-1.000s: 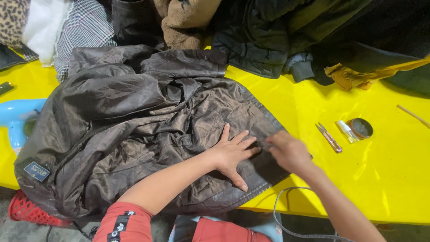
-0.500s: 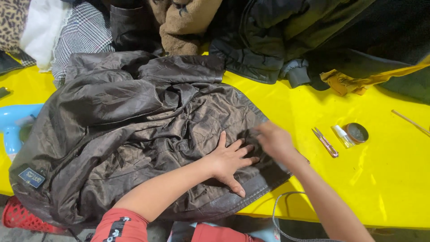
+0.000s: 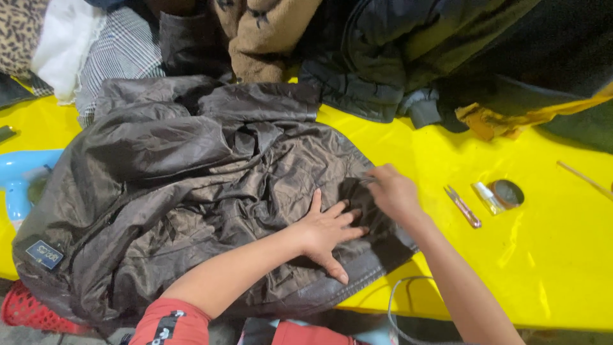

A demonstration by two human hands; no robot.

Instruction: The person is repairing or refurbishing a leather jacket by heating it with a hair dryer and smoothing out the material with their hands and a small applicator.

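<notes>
A dark brown quilted jacket [image 3: 185, 191] lies spread on a yellow table [image 3: 543, 255], lining side up near its right edge. My left hand [image 3: 325, 233] presses flat on the lining, fingers spread. My right hand [image 3: 393, 191] is just to its right at the jacket's edge, fingers pinched together on the fabric; a thin object may be between them, but it is too small to tell.
Small thread snips [image 3: 464, 206], a small tube [image 3: 488, 197] and a round dark tin [image 3: 509, 191] lie to the right. A heap of clothes [image 3: 357, 51] fills the back. A light blue object [image 3: 16, 182] sits at the left. A cable [image 3: 399, 306] hangs below the table edge.
My right hand has moved left and up along the jacket's edge, closer to the left hand. The left hand stays pressed on the lining. The view has shifted slightly.
</notes>
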